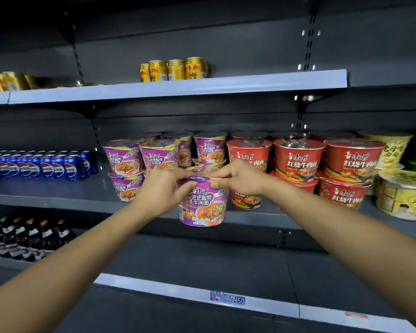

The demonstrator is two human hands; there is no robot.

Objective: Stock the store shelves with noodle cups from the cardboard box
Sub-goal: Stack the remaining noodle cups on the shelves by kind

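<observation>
Purple cup [203, 205], rim within both grips [163, 191] [243, 179]

I see my purple noodle cup [203, 205] mid-frame, red cups [298, 157] and yellow cups [401, 195] right, gold cans [175, 69] above, blue cans [41, 167] left.

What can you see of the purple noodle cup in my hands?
The purple noodle cup is a tapered tub in glossy film, with white Chinese lettering and a picture of a noodle dish. It is upright, gripped at its rim by the left hand and the right hand, in front of the middle shelf.
</observation>
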